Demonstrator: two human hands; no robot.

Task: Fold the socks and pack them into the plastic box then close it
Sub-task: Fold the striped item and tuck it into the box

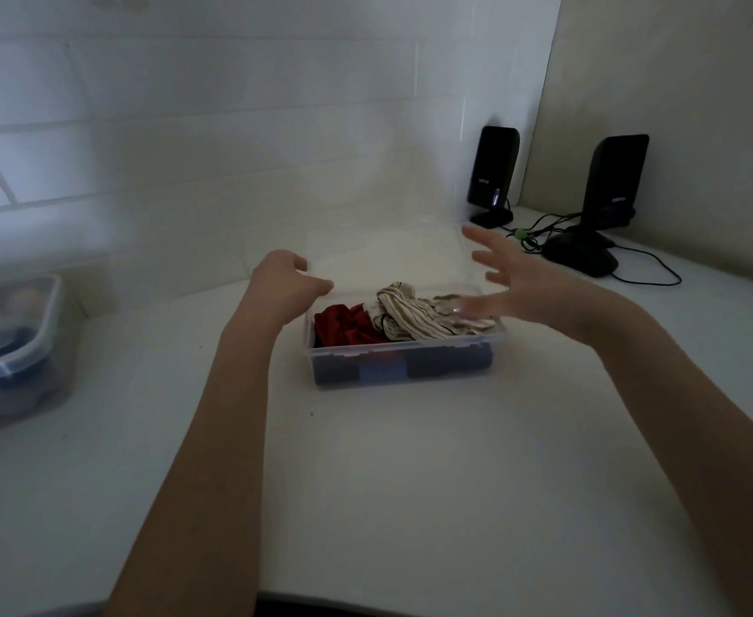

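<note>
A clear plastic box (pixel 403 362) stands mid-table, filled with socks: a red one (pixel 343 327) on the left, a cream striped one (pixel 414 316) on top at the right, dark ones below. Its transparent lid (pixel 388 256) is raised behind it, tilted up. My left hand (pixel 283 278) grips the lid's left edge with curled fingers. My right hand (pixel 512 282) hovers at the lid's right edge, fingers spread and blurred, over the right end of the box.
Two black speakers (pixel 492 175) (pixel 612 184) with cables (pixel 650 269) stand at the back right by the wall. A lidded plastic container (pixel 14 345) with items inside sits at the left edge. A tiled wall runs behind the white table (pixel 410 483).
</note>
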